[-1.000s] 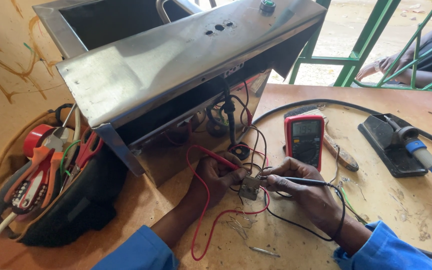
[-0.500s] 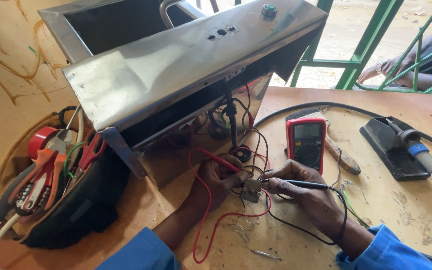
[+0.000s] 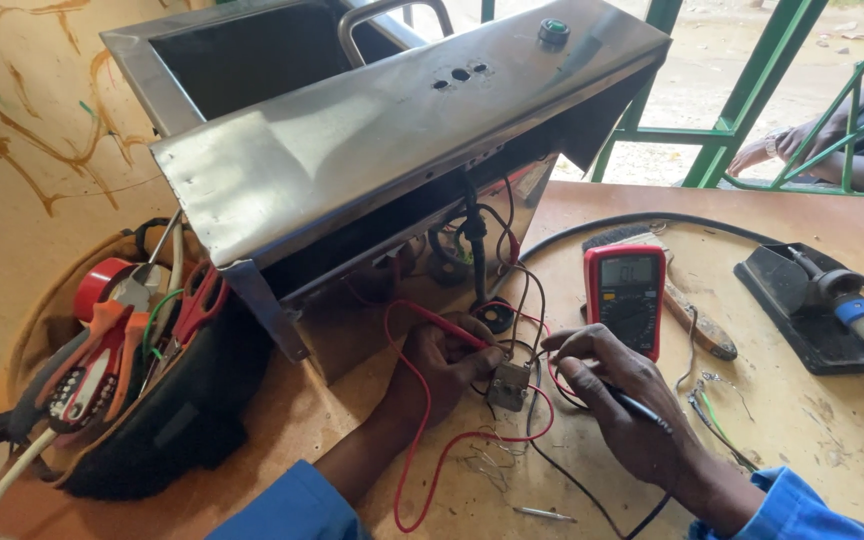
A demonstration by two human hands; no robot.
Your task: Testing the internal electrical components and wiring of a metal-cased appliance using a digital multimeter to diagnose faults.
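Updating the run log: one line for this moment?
left hand: red probe | right hand: black probe | both on small switch part | multimeter beside

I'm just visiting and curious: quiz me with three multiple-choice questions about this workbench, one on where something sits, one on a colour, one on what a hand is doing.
1. Where is the multimeter?
A. inside the tool bag
B. on the table, right of the metal box
C. on top of the metal box

2. What colour is the lead by the left hand?
A. red
B. blue
C. white

3. What is the right hand doing?
A. resting flat and empty
B. gripping the soldering iron
C. holding a black probe to a small part

Answers:
1 B: it lies flat on the table beside the metal box.
2 A: the red lead loops under that hand.
3 C: the black probe sits in its fingers, tip at the small part.
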